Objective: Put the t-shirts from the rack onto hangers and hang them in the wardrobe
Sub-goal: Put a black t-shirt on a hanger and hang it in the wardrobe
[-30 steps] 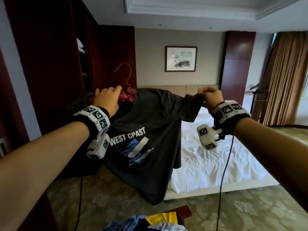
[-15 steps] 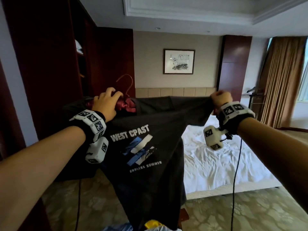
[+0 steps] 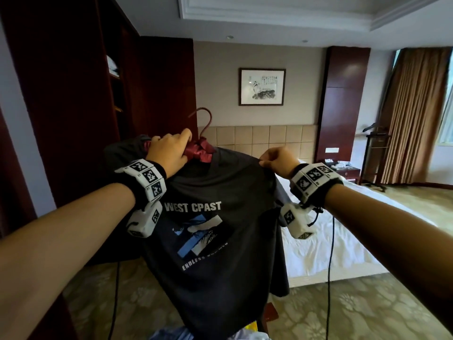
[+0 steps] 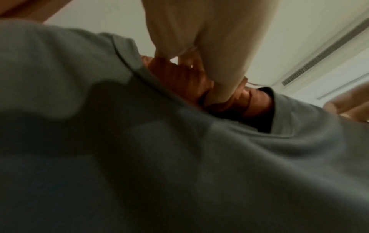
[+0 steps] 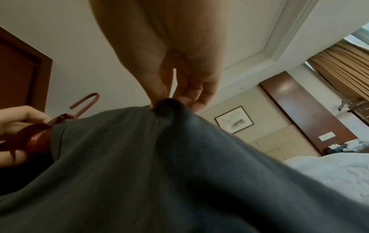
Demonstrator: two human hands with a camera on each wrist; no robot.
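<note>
Head view shows a dark grey cotton t-shirt printed "WEST CPAST" [image 3: 213, 241] held up in the air between both hands, in front of the white-sheeted bed [image 3: 326, 241]. Its body hangs down, the hem reaching the coloured clothes pile [image 3: 171, 333] at the bottom edge, nearer the camera than the bed. A dark red padded hanger with a curved hook [image 3: 199, 148] sits inside the neck opening, its hook rising above the collar, up and left of the bed's tiled headboard [image 3: 264, 138].

The left hand [image 3: 169, 149] curls its fingers over the collar and the red padding, gripping both together. From the left wrist view the fingers [image 4: 199, 52] press down onto the red padding at the grey neckline; that picture is blurred. The right hand [image 3: 278, 160] is closed, pinching the shirt's shoulder fabric on the side nearer the bed. The right wrist view confirms it: thumb and fingertips [image 5: 191, 94] nip a small dark bunch of cloth and pull it upward into a peak.

A dark wood wardrobe with open shelves [image 3: 115, 77] stands left of the bed, behind the left hand. Above the headboard hangs a framed ink painting [image 3: 262, 86]. Brown pleated curtains [image 3: 414, 114] fall at the bed's far side, with a dark valet stand [image 3: 375, 153] before them. Patterned beige carpet [image 3: 355, 303] spreads around the bed's foot.
</note>
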